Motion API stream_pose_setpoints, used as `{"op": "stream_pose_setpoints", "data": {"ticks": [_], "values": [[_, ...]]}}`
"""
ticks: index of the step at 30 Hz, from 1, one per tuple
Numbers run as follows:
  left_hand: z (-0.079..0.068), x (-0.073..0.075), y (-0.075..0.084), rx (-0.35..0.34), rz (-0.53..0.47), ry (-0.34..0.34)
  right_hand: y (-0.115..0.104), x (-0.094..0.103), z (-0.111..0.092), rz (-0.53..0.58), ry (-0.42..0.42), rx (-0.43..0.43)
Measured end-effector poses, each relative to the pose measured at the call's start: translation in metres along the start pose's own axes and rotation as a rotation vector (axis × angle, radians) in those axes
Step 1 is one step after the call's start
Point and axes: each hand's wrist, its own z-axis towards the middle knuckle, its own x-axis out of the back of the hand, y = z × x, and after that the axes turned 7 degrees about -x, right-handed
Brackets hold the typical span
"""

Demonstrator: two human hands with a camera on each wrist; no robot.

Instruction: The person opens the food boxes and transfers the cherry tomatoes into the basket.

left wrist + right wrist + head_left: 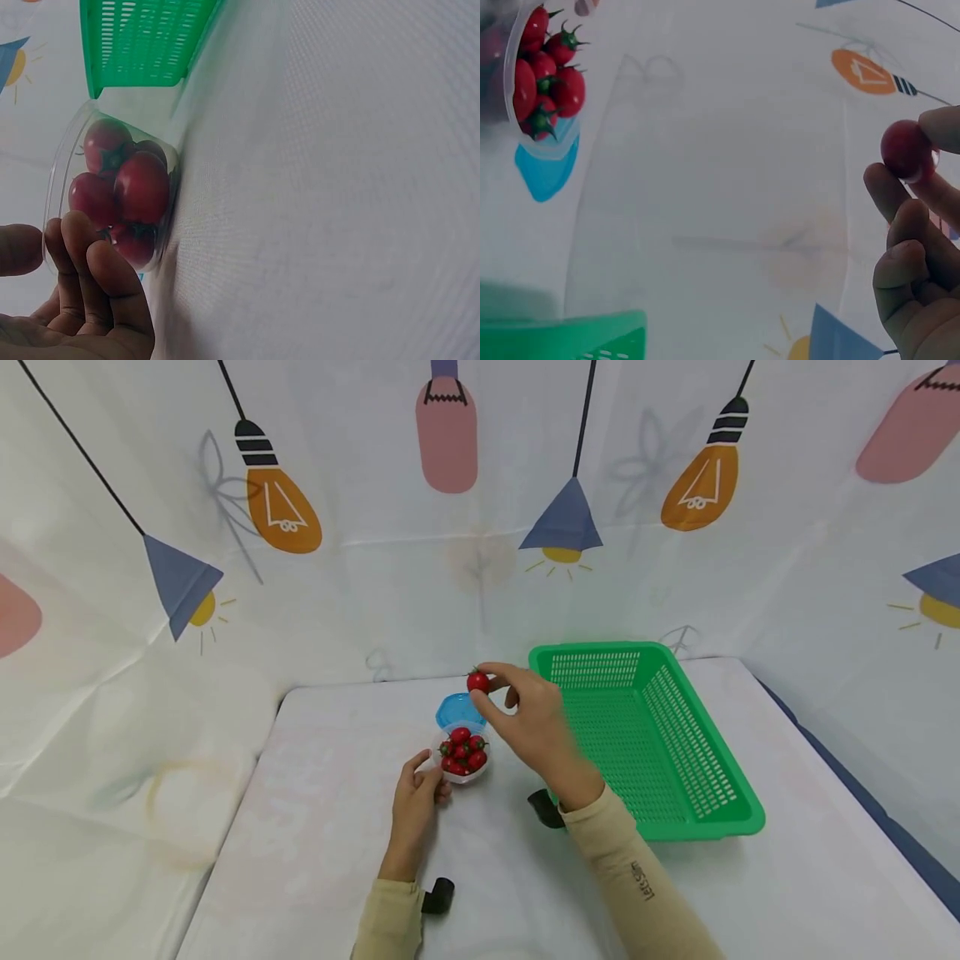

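A clear plastic container (484, 767) filled with several cherry tomatoes (461, 752) stands on the table; the tomatoes also show through its wall in the left wrist view. My left hand (414, 806) holds this container at its near left edge, thumb and fingers (112, 266) at the rim. Above and behind the container, my right hand (534, 718) pinches one red cherry tomato (477, 682) between thumb and fingertips. In the right wrist view that tomato (907, 151) is lifted clear of the table.
A green perforated basket (708, 718) stands to the right, partly behind my right forearm. Just behind the container lies a blue lid (456, 710). White cloth covers the table (315, 827), and a lamp-patterned curtain (360, 593) hangs at the back.
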Motion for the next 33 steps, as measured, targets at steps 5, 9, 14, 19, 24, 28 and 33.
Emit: {"op": "stream_pose_setpoints", "data": {"ticks": [5, 9, 14, 19, 24, 28, 33], "values": [[0.001, 0.0, 0.002, -0.003, -0.008, -0.002, 0.002, 0.016, 0.01, -0.05, 0.019, -0.011], [0.001, -0.001, 0.003, -0.003, -0.009, 0.0, 0.007, 0.024, 0.017, -0.064, 0.025, -0.004], [0.002, -0.001, 0.002, -0.011, -0.022, 0.003, 0.015, 0.034, 0.026, -0.061, 0.007, 0.01], [0.002, -0.002, 0.001, 0.018, -0.044, -0.008, 0.026, 0.047, 0.033, -0.102, 0.013, 0.011], [0.001, -0.003, 0.0, 0.029, -0.047, -0.013, 0.041, 0.058, 0.037, -0.139, -0.005, -0.03], [0.002, -0.003, 0.001, 0.023, -0.039, -0.007, 0.05, 0.061, 0.038, -0.135, -0.026, -0.056], [0.002, -0.001, 0.0, 0.018, -0.036, -0.008, 0.062, 0.064, 0.04, -0.128, -0.04, -0.071]]}}
